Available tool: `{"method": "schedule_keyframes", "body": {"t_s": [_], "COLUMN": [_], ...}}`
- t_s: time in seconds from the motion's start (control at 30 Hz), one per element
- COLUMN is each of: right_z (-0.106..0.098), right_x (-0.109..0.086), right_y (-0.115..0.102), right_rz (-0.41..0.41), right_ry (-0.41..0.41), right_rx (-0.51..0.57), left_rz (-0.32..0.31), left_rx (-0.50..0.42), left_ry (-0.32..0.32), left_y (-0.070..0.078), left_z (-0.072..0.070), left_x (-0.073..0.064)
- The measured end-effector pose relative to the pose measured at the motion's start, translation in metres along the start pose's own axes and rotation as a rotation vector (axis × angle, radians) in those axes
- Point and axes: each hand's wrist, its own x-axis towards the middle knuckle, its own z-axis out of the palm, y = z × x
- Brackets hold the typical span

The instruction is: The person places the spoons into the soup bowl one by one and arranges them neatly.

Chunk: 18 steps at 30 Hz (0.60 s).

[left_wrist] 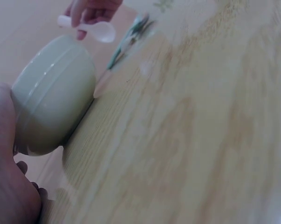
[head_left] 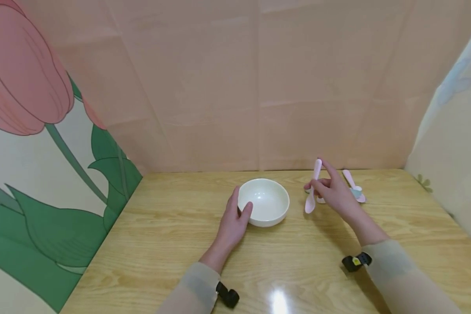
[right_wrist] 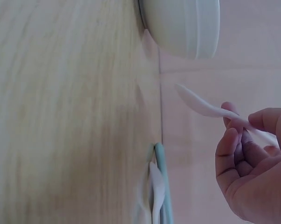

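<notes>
A white bowl [head_left: 264, 205] stands upright on the wooden table. My left hand [head_left: 234, 222] grips its left side, the thumb over the rim and the fingers around the outer wall; the left wrist view shows the hand against the bowl [left_wrist: 56, 93]. To the right of the bowl, my right hand [head_left: 335, 192] pinches a pink spoon [head_left: 310, 203] by its handle, held above the table with the spoon's head pointing down. In the right wrist view, thumb and fingers close on the spoon [right_wrist: 201, 105], whose head points toward the bowl.
Behind and beneath the right hand lie more spoons, among them a pink spoon [head_left: 348, 178] and a light-blue piece [head_left: 355, 192]. The right hand partly hides this pile. A pink-beige backdrop [head_left: 259, 109] rises at the table's [head_left: 161, 244] far edge.
</notes>
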Motion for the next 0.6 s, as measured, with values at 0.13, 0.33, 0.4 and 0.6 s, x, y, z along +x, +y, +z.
{"method": "schedule_keyframes", "body": {"t_s": [0.13,0.33,0.4,0.6], "right_z": [-0.001,-0.001,0.0,0.0], "right_x": [0.003,0.01,0.011,0.014], "right_y": [-0.006,-0.01,-0.013,-0.021], "right_rz": [-0.01,-0.046,-0.067,-0.095], "right_ry": [-0.005,-0.012,-0.01,0.005], "right_rx": [-0.015,-0.024,-0.025,-0.05], "left_rz": [-0.005,0.014,0.018,0.023], "left_rx": [0.004,0.003,0.008,0.013], "left_ry": [0.0,0.008,0.011,0.009], "left_y": [0.003,0.002,0.002,0.0], "left_z": [0.0,0.0,0.0,0.001], "left_x": [-0.001,-0.001,-0.001,-0.001]}}
